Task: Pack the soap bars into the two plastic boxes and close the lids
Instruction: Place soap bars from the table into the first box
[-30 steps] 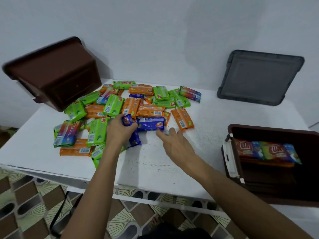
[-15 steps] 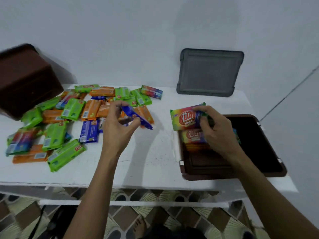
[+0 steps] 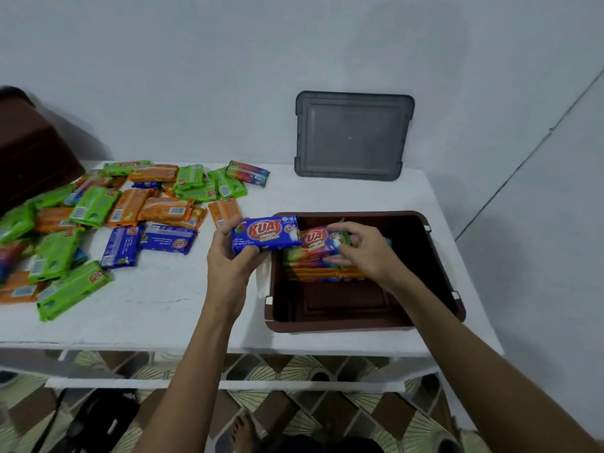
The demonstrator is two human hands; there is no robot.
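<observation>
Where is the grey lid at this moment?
The grey lid stands at the back of the white table, leaning on the wall, behind the open brown box, right of the soap pile.

Blue soap bar in glossy printed plastic wrapper: film shiny, lightly creased. Loose green, orange and blue wrapped soap bars: same slick plastic film. Open brown plastic box: smooth, dull sheen. Grey translucent plastic lid: matt, cloudy. White table top: painted, rough, scuffed. Pale wall: matt. Patterned floor tiles: slight gloss.
</observation>
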